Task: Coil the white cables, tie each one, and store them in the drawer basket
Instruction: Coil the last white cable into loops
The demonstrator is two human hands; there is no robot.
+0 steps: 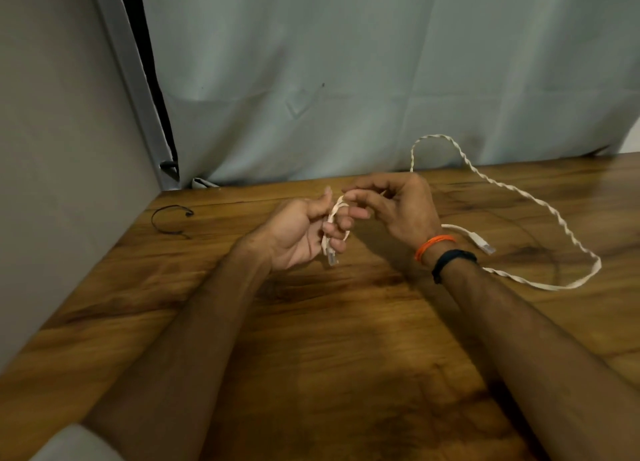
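Observation:
A long white twisted cable (pixel 540 202) lies in a big loop over the right part of the wooden table (pixel 311 339). One plug end (pixel 331 258) hangs below my left hand (pixel 301 232), which is shut on a short loop of the cable wound around its fingers. My right hand (pixel 398 204) pinches the cable just above the left fingers, and the strand rises behind it in an arch. The cable's other plug (pixel 485 246) rests on the table beside my right wrist. No drawer basket is in view.
A thin black tie (pixel 169 220), bent into an open ring, lies on the table at the far left near the grey wall (pixel 52 149). A pale curtain (pixel 346 80) hangs along the table's far edge.

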